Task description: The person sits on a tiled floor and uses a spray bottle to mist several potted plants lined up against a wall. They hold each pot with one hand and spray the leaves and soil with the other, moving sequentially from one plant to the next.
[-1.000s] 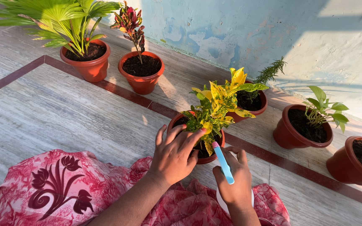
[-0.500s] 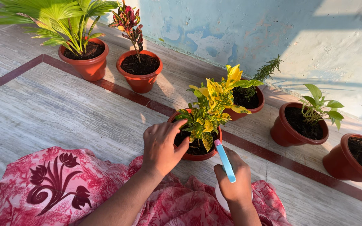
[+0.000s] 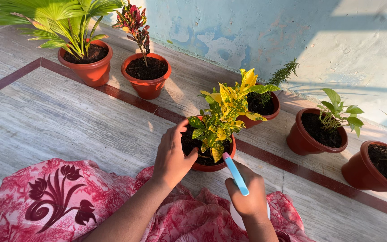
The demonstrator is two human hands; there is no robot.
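While the left hand [image 3: 172, 157] curled around the near rim of the terracotta pot [image 3: 211, 164] with the yellow-green plant [image 3: 222, 117], the right hand [image 3: 247, 195] gripped a blue-nozzled spray bottle [image 3: 236, 175].

Spray bottle [image 3: 234, 214] mostly hidden; right pot [image 3: 375, 172] cropped

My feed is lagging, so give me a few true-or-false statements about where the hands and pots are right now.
1. The left hand grips the rim of the nearest pot. True.
2. The right hand holds a spray bottle with a blue trigger. True.
3. The plant in the nearest pot has plain red leaves. False: they are yellow and green.
4. The palm pot lies tipped over. False: it stands upright.
5. The pots stand on grass. False: they stand on a stone floor.
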